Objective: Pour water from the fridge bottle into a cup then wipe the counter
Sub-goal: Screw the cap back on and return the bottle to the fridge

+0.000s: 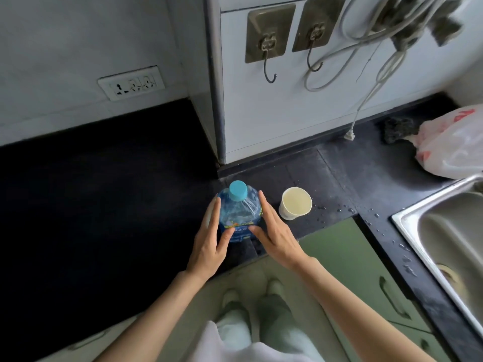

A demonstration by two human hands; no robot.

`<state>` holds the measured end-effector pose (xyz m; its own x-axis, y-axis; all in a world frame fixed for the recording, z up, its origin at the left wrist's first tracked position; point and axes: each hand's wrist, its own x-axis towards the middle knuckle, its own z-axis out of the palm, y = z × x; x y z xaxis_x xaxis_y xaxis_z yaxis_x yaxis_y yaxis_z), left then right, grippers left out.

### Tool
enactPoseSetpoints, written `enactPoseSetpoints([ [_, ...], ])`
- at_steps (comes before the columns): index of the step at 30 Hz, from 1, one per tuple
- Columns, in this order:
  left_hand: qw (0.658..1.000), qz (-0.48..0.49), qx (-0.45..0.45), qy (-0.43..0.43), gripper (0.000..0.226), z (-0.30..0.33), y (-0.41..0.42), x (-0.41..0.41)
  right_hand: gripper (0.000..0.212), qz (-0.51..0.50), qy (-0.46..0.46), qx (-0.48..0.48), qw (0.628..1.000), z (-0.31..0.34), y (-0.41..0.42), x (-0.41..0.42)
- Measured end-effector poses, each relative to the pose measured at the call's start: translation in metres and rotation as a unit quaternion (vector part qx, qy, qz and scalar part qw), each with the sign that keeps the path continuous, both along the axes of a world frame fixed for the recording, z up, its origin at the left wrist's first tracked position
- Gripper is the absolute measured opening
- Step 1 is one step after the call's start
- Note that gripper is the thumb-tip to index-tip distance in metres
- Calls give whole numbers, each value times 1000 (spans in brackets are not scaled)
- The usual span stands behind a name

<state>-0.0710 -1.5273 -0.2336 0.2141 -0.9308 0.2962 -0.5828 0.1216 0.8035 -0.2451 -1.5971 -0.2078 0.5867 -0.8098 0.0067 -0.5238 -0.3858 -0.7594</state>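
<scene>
Both our hands, left (209, 237) and right (274, 235), fingers straight, press the capped clear blue plastic bottle (239, 212) on the dark surface (104, 205), beside a white paper cup (295, 206).

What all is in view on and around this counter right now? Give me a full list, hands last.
Clear plastic water bottle with blue cap: one, upright on the black counter, between both hands.
White paper cup: one, upright, right of the bottle, apart from it.
Black stone counter: one, wet with droplets near the sink.
Steel sink: one, silver, far right.
White and red plastic bag: one, back right on the counter.
Dark scrubbing pad: one, beside the bag.
Metal wall hooks: two, on the white panel.
White cable: hangs from the wall, plug at the counter.
White wall socket: one, left wall.
Green cabinet doors: below the counter.
Left hand: fingers straight against the bottle.
Right hand: fingers straight against the bottle.
</scene>
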Motion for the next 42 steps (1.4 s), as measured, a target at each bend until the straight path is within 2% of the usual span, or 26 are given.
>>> enactPoseSetpoints([
  [3,999,20,2,33,61,11,2,-2,72,-13,-24,11,1000,10,1,4],
  [9,992,86,-65,58,58,45,15,-6,66,-2,-92,3,996,39,10,22],
  [17,965,220,-135,46,53,94,42,-25,60,119,-209,-40,970,84,18,42],
  [21,942,300,-140,62,51,111,55,-45,60,176,-229,-33,957,97,24,40],
  [29,875,418,-168,178,53,110,96,-110,59,310,-197,37,930,92,35,8],
  [32,845,475,-152,192,50,99,120,-137,58,367,-172,58,912,82,54,-2],
  [35,818,534,-129,168,51,87,149,-157,57,416,-151,82,893,71,79,-6],
  [38,777,595,-110,172,49,78,178,-172,55,459,-124,125,871,58,109,-3],
  [42,715,656,-127,206,48,65,220,-182,54,500,-102,177,841,40,157,11],
])
